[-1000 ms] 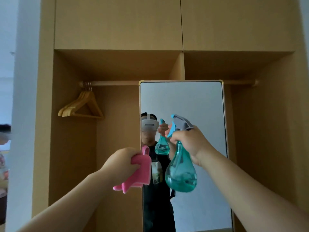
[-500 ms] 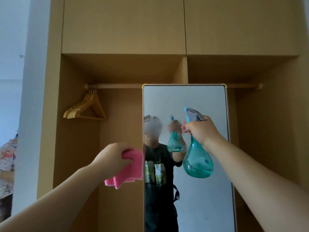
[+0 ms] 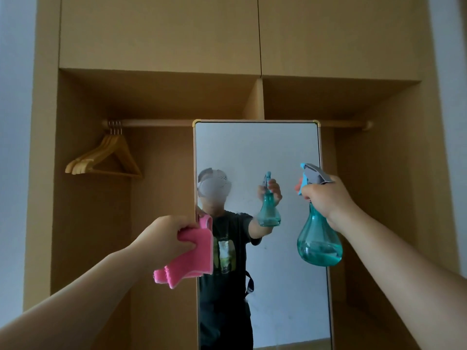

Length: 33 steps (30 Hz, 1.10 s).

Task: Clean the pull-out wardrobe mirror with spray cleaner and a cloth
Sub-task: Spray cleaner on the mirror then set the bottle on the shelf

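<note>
The tall pull-out mirror [image 3: 273, 152] stands in the middle of the open wardrobe, with a hazy patch of spray mist on its upper left glass. My right hand [image 3: 326, 198] grips the neck and trigger of a teal spray bottle [image 3: 319, 243], held upright in front of the mirror's right edge with its nozzle facing left. My left hand [image 3: 166, 236] grips a folded pink cloth [image 3: 192, 258] at the mirror's left edge, at chest height. The mirror reflects a person holding the bottle.
Several wooden hangers [image 3: 106, 157] hang from the rail [image 3: 156, 123] in the left bay. Closed upper cabinet doors [image 3: 161, 31] sit above. The wardrobe side panels [image 3: 43, 173] flank the opening, with pale wall beyond on both sides.
The spray bottle has moved right, from the mirror's middle to its right edge. A misted patch has appeared on the upper left glass. The cloth hand stays by the left edge.
</note>
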Each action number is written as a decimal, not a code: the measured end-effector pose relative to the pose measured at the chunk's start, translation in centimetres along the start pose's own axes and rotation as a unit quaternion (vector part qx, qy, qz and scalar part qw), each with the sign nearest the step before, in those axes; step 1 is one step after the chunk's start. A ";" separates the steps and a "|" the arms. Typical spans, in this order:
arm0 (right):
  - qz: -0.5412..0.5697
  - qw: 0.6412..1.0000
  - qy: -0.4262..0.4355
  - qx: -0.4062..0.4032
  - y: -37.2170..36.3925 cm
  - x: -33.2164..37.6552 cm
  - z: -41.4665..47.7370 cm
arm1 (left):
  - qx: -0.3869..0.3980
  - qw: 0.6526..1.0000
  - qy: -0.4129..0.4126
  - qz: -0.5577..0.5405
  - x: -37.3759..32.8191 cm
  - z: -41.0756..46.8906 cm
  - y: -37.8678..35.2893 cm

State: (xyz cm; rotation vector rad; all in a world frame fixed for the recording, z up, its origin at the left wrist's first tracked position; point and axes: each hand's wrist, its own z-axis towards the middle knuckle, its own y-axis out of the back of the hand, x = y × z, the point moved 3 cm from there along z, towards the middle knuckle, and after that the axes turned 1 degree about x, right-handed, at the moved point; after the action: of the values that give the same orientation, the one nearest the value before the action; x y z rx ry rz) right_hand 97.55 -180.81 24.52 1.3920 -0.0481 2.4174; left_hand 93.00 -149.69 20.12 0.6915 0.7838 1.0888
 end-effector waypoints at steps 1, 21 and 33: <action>0.001 1.000 0.002 -0.004 0.4 -0.1 0.0 | 0.000 1.000 -0.002 -0.004 -0.2 0.1 -0.2; -0.026 0.999 -0.035 0.002 3.7 -4.9 -1.8 | 0.039 0.999 -0.024 -0.014 -1.7 -0.1 -3.1; -0.030 0.998 0.045 0.029 2.5 -4.4 -2.9 | 0.049 0.998 -0.035 -0.011 -1.6 -0.7 -3.4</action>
State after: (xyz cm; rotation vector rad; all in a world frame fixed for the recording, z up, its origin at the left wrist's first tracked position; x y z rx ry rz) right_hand 96.35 -183.78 19.59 1.2877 0.0845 2.4465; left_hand 93.65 -152.20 17.31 0.7977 0.7864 1.0071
